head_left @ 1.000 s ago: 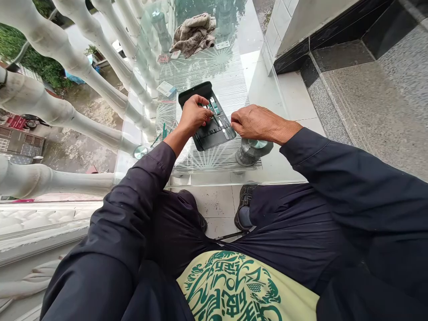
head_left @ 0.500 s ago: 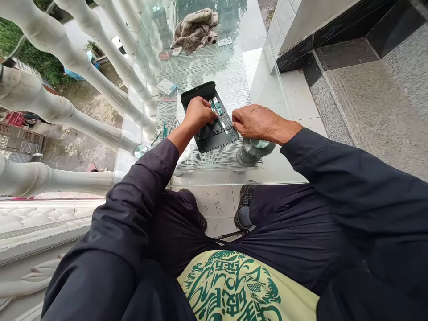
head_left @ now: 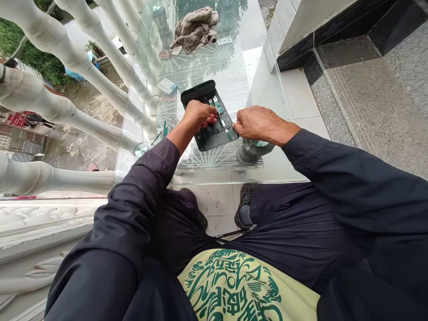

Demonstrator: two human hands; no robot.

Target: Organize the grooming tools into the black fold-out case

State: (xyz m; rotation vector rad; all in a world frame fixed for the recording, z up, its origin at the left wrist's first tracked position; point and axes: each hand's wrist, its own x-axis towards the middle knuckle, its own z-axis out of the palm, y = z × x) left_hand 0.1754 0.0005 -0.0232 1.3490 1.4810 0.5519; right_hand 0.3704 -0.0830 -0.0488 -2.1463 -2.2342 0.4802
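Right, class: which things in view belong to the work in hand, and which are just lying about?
In the work:
left hand, over the open black case
right hand, at the case's edge
tools inside the case
probably the loose green tools beside it

Lying about:
crumpled towel
blue-and-white box
white card

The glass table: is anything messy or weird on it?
A little: the towel is crumpled in a heap at the far end, not folded, and some green tools lie loose outside the black case. I see no spill or damage.
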